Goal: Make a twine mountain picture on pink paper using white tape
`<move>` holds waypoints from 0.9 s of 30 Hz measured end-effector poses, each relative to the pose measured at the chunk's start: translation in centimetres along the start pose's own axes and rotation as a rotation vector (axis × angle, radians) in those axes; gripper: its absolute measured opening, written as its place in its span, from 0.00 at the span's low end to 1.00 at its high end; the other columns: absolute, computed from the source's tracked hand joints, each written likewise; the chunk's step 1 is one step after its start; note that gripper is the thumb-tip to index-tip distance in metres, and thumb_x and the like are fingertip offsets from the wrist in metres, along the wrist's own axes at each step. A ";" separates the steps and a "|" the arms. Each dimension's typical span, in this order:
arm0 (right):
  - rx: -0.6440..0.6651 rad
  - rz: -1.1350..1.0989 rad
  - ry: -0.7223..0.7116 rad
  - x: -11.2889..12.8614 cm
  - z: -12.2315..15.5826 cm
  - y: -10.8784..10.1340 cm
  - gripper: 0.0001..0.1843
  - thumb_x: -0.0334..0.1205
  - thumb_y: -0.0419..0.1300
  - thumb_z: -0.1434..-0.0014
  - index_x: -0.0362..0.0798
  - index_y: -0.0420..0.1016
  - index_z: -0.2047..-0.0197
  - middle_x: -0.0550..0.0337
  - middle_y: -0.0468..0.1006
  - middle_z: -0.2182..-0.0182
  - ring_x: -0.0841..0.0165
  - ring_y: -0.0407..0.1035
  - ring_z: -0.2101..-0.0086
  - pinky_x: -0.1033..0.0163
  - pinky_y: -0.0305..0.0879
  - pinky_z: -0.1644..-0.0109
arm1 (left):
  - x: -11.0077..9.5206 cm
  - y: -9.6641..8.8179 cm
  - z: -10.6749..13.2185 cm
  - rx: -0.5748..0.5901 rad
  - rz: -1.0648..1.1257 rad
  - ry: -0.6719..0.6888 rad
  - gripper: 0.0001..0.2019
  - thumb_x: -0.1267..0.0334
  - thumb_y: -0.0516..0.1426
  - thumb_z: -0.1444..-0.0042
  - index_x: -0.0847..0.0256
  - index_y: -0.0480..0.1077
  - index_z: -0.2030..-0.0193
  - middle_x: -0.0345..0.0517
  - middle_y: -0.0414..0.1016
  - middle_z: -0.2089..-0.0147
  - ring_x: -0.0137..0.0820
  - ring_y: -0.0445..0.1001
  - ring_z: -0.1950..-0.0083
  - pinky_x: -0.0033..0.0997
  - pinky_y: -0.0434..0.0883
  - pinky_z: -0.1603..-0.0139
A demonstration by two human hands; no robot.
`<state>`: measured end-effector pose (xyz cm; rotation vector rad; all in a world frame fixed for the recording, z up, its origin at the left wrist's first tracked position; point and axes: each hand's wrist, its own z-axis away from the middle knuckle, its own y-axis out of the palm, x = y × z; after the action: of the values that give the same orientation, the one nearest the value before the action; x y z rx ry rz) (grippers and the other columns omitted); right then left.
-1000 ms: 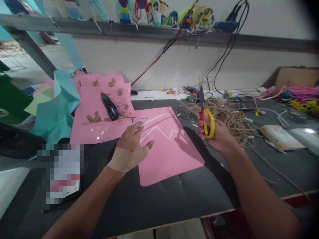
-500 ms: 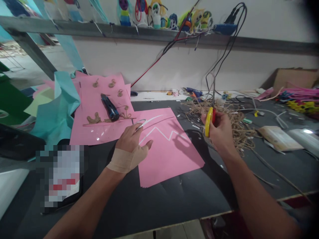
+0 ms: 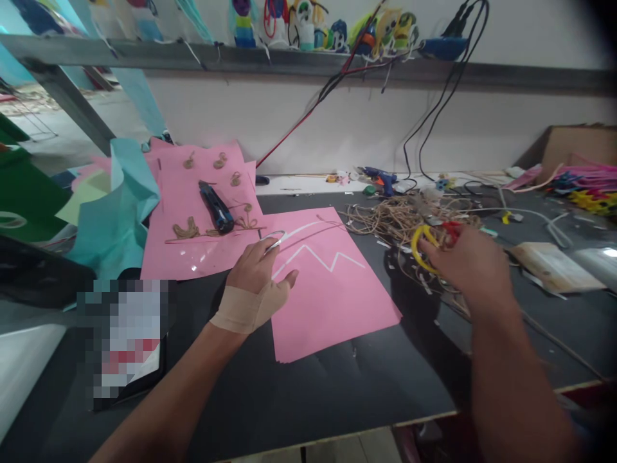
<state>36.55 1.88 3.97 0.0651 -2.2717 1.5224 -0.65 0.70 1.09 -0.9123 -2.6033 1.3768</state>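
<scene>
My left hand [image 3: 258,273], with tan tape round the palm, lies on the left edge of a pink paper sheet [image 3: 332,296] marked with a white zigzag line. Its fingers pinch a thin white strip [image 3: 289,235] at the sheet's top corner. My right hand [image 3: 465,260] holds scissors [image 3: 429,241] with yellow and red handles, low over the pile of brown twine [image 3: 405,215] on the dark table [image 3: 337,392]. The blades are hidden or blurred.
A second pink sheet [image 3: 193,251] at left carries twine shapes and a black-blue utility knife [image 3: 216,207]. Teal and green papers [image 3: 110,206] lie far left. A blue glue gun [image 3: 380,177], cables, a cardboard box [image 3: 573,145] and bright strips [image 3: 588,186] sit at the back right.
My right hand has lowered the scissors from upright and carried them right, down onto the twine pile. My left hand has stayed on the pink sheet.
</scene>
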 end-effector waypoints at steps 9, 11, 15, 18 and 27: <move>0.845 -1.442 0.146 7.3 3.7 0.7 0.29 0.68 0.59 0.44 0.49 0.70 0.55 0.64 0.59 0.70 0.77 0.47 0.78 0.71 0.46 0.85 | 0.0 0.2 0.0 -0.061 -0.023 -0.004 0.24 0.62 0.65 0.47 0.65 0.68 0.44 0.58 0.74 0.46 0.47 0.73 0.44 0.50 0.74 0.42; 1.084 -1.439 0.062 8.8 5.4 1.3 0.27 0.63 0.62 0.43 0.48 0.69 0.56 0.66 0.59 0.71 0.79 0.48 0.80 0.72 0.54 0.86 | 0.0 0.1 -0.1 -0.073 -0.032 -0.003 0.24 0.62 0.64 0.46 0.66 0.68 0.43 0.59 0.74 0.45 0.47 0.72 0.43 0.49 0.73 0.41; 1.227 -1.333 0.015 10.0 7.2 1.6 0.26 0.59 0.65 0.44 0.47 0.68 0.55 0.68 0.59 0.73 0.79 0.52 0.81 0.68 0.68 0.83 | 0.2 -0.3 -0.2 -0.093 -0.091 -0.033 0.22 0.62 0.62 0.44 0.67 0.69 0.44 0.60 0.74 0.45 0.48 0.72 0.43 0.51 0.73 0.42; 1.245 -1.239 0.056 10.3 7.3 1.4 0.26 0.60 0.64 0.43 0.46 0.68 0.56 0.67 0.60 0.74 0.79 0.53 0.80 0.66 0.70 0.82 | 0.2 -0.4 -0.2 -0.109 -0.130 -0.046 0.20 0.61 0.62 0.43 0.67 0.70 0.45 0.60 0.74 0.44 0.50 0.73 0.43 0.53 0.73 0.44; 1.214 -1.210 0.062 11.0 7.5 1.7 0.25 0.60 0.64 0.43 0.46 0.67 0.59 0.68 0.61 0.74 0.79 0.54 0.81 0.69 0.67 0.84 | -0.4 -0.8 -0.3 -0.080 -0.098 0.035 0.20 0.63 0.62 0.44 0.66 0.70 0.46 0.56 0.76 0.46 0.47 0.74 0.46 0.49 0.74 0.46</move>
<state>23.79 -2.20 3.96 1.3515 -0.5539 1.7074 -0.58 0.36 2.04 -0.7990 -2.6556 1.2302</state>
